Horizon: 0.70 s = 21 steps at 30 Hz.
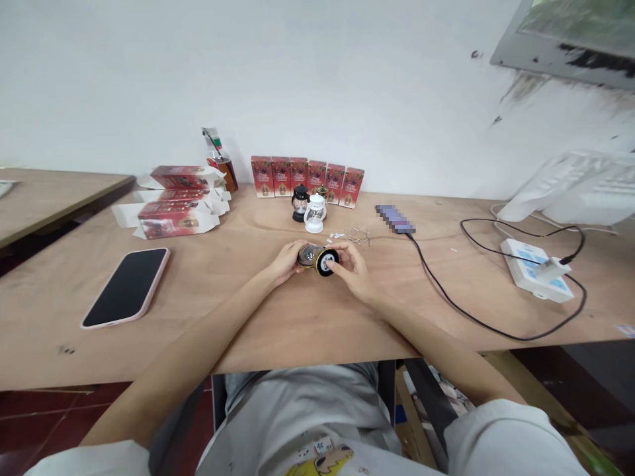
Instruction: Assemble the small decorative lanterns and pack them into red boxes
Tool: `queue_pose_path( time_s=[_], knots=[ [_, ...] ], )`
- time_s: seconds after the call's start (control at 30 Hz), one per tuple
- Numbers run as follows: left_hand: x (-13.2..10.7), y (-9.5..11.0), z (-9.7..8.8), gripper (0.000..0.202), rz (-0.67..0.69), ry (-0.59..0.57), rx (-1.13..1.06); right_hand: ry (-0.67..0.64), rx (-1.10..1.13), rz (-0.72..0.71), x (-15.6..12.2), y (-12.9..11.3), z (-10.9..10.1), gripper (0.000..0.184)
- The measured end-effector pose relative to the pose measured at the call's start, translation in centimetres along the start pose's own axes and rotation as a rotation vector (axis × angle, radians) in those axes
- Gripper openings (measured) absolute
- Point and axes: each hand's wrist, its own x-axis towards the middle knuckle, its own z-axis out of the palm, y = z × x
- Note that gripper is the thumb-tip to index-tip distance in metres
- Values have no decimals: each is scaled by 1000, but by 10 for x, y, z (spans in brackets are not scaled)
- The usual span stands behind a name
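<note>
A small lantern (309, 254) with a clear body and gold trim lies tilted between my hands, its round black base turned towards me. My left hand (286, 262) is closed around the lantern's top end. At the base, my right hand (353, 270) grips the rim, with the thumb on the pale disc in the middle. Just beyond stand a white lantern (315, 214) and a black lantern (299, 203), both upright. Another lantern is partly hidden behind them. Small white pieces (336, 236) and thin wire hooks (358, 235) lie scattered on the table near my right hand.
Several red boxes (290, 177) stand along the wall. Opened red cartons (176, 215) lie at the left, beside a bottle (227, 173) of brown liquid. A phone (127, 288) lies front left. At right are a cabled phone (395, 218), a looping black cable and a power strip (533, 270).
</note>
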Motion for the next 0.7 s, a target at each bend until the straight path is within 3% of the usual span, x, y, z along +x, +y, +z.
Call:
queue_pose_path(
  time_s=[0.17, 0.27, 0.33, 0.4, 0.53, 0.7],
  knots=[
    [3, -1, -1, 15, -54, 55, -285, -6, 138, -14, 3, 12, -2, 65],
    [0, 0, -1, 9, -33, 0, -352, 47, 145, 24, 6, 20, -1, 82],
    [-4, -1, 2, 10, 23, -82, -359, 113, 182, 32, 9, 21, -1, 82],
    [-9, -4, 8, 23, 81, -153, -339, 169, 249, 38, 11, 21, 0, 71],
    [-10, -19, 19, 45, 227, -164, -129, 193, 306, 104, 12, 16, 2, 45],
    [2, -29, 11, 45, 432, -72, 384, 349, 333, 113, 13, 8, -4, 49]
  ],
)
